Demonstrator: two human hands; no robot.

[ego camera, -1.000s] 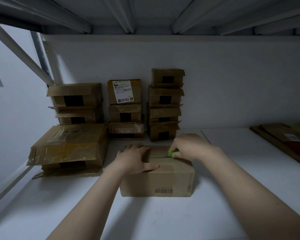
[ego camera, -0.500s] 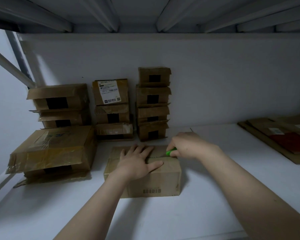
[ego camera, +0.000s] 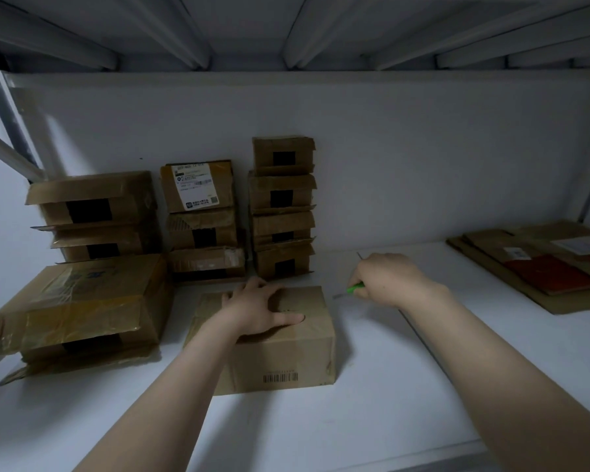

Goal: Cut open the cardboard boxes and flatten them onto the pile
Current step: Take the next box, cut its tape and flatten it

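In the lower middle of the frame the box (ego camera: pixel 286 356) stands on the shelf (ego camera: pixel 389 386), the left hand (ego camera: pixel 259 311) pressing its top with fingers spread, while to its right the right hand (ego camera: pixel 385 279) grips a green cutter (ego camera: pixel 354 287), blade clear of the box.
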